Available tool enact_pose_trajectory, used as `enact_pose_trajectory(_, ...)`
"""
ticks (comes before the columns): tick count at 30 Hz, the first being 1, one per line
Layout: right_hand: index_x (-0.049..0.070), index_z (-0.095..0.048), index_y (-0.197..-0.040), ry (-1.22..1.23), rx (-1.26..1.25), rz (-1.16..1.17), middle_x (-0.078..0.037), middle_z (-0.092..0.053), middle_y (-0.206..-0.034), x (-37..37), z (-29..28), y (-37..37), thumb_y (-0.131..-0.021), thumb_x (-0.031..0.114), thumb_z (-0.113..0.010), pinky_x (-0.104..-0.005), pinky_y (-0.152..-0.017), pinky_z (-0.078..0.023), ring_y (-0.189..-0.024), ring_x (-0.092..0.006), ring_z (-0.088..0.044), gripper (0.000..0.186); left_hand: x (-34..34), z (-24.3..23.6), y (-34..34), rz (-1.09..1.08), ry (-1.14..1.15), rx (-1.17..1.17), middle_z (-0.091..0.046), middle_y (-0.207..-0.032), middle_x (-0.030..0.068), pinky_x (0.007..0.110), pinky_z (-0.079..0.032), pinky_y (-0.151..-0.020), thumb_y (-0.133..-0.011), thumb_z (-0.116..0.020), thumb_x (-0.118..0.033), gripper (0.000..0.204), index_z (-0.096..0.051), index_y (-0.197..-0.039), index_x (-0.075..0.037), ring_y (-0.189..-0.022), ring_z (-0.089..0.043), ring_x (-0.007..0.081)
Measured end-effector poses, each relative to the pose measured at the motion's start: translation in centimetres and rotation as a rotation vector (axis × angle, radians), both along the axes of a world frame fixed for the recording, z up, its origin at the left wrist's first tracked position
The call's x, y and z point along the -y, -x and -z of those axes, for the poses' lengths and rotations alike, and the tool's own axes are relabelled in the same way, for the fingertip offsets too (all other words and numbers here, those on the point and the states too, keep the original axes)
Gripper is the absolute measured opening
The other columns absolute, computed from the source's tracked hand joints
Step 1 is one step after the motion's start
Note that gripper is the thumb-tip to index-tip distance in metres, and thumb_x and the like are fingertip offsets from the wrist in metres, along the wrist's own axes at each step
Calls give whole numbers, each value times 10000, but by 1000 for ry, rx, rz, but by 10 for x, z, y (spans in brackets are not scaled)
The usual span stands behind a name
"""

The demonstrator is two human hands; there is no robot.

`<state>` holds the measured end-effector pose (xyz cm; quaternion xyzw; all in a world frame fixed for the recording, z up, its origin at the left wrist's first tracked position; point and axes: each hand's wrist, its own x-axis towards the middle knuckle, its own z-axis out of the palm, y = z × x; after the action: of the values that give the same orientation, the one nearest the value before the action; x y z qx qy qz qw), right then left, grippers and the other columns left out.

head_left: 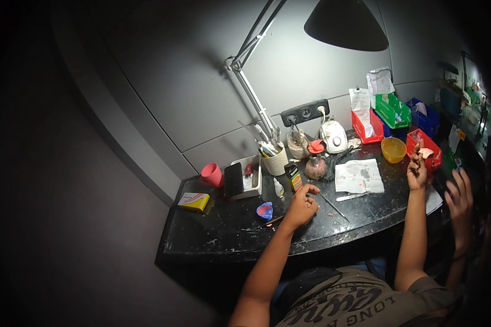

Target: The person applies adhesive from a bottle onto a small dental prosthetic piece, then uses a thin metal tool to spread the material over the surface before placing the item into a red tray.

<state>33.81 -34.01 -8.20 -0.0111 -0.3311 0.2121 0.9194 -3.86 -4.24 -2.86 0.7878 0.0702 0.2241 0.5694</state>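
My right hand is raised at the right, in front of a red bin. Its fingers pinch a small pale pink piece that looks like a denture part. Over the table's front middle, my left hand has its fingers curled; whatever they hold, if anything, is hidden. By the left wrist, a dark reddish stick reaches out to the left. Left of that hand sits a blue and pink dental mould. Just right of its fingers is a thin metal tool.
A white knife-like tool touches a stained paper towel. Behind stand a tool cup, a flask and an orange bowl. A lamp shade hangs overhead. Another person's hand is close at right.
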Motion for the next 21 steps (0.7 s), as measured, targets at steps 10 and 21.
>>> enact_pose_trajectory(10, 96, -543, -1333, -91, -26, -201, -113, -551, -1094, -4, -40, 32, -956, 141, -524, -241, -565, -447, -819, -187, -485, 380, -7, 2, 0, 7, 85, 72, -531, -1034, 53, 192, -500, -652, -780, -582, 130, 379, -530, -1138, 15, -741, -574, 52)
enact_pose_trajectory(21, 55, -354, -1495, 10, 305, -73, -60, -515, -1191, -3, -37, 40, -1017, 332, -511, -218, -641, -478, -856, -128, -478, 574, -5, 0, 1, 0, 172, 97, -512, -1066, 69, 187, -499, -630, -778, -593, 138, 377, -532, -1130, 19, -741, -569, 58)
